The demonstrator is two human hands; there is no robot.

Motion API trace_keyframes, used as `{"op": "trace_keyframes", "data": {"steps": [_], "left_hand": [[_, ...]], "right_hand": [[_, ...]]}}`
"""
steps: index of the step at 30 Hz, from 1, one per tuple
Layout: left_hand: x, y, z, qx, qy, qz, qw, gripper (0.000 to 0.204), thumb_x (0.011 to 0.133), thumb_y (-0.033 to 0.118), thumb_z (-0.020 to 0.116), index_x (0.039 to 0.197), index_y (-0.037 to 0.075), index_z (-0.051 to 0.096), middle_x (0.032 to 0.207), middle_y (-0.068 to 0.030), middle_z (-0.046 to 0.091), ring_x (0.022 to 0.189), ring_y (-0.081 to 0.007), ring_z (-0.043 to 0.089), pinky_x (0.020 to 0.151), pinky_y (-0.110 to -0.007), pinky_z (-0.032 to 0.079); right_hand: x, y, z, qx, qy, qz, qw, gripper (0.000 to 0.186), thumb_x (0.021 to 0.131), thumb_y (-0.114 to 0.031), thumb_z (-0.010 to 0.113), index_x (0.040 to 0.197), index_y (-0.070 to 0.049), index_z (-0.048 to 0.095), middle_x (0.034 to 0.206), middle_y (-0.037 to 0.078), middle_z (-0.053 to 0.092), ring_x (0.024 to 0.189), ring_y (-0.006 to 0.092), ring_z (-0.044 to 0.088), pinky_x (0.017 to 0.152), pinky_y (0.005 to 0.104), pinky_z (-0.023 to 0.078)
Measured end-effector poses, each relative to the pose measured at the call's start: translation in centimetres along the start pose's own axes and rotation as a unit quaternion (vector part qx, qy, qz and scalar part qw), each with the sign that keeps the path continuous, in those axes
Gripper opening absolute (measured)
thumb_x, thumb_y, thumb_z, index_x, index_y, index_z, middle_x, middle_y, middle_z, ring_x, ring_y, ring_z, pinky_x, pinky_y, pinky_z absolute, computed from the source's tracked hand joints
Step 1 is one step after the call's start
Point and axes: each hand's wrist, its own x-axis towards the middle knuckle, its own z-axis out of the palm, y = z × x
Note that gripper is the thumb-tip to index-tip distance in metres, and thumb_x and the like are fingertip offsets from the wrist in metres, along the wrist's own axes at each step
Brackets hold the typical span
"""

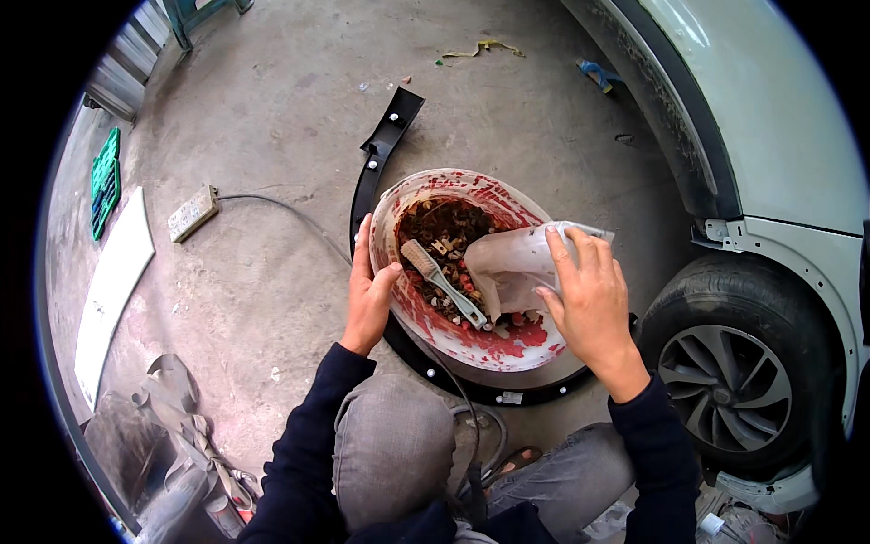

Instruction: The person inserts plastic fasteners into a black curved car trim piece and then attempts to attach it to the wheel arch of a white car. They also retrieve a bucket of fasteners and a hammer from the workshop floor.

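A round white bucket (535, 358) smeared with red stands between my hands. My left hand (370, 295) grips its left rim, thumb toward the inside and fingers along the outer wall. My right hand (594, 304) is closed on a translucent, whitish plastic piece (521, 258), rolled or cup-like, that reaches over the right rim into the bucket. Inside lie a brush (444, 283) with a pale grey handle and brownish bits of debris (444, 222), some red. Part of the bucket's right rim is hidden behind the plastic and my right hand.
A curved black trim strip (364, 195) lies on the floor around the bucket. A car wheel (725, 385) and pale body panel (797, 109) stand at right. A power strip (193, 214) with a cable, a white panel (116, 295) and a green tool tray (106, 181) lie left.
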Motion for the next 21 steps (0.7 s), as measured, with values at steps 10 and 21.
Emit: {"op": "trace_keyframes", "data": {"steps": [10,21], "left_hand": [[0.0,0.0,0.0,0.0,-0.006,-0.008,1.0,0.075,0.09,0.004,0.05,0.158,0.004,0.018,0.158,-0.0157,0.031,0.143,-0.0253,0.034,0.118,-0.036,0.027],[0.4,-0.6,0.9,-0.008,0.01,0.028,1.0,0.069,0.095,0.007,0.049,0.157,0.002,0.02,0.155,-0.017,0.033,0.141,-0.0255,0.037,0.117,-0.036,0.028]], "right_hand": [[0.1,-0.2,1.2,0.006,-0.057,0.011,0.998,0.063,0.074,-0.015,0.076,0.132,-0.002,0.056,0.102,0.012,0.054,0.097,0.0288,0.057,0.077,0.0392,0.054],[-2.7,-1.4,3.1,0.181,-0.14,-0.022,0.973,0.03,0.079,-0.011,0.065,0.108,-0.006,0.062,0.09,0.014,0.059,0.083,0.0359,0.064,0.071,0.0466,0.053]]}}
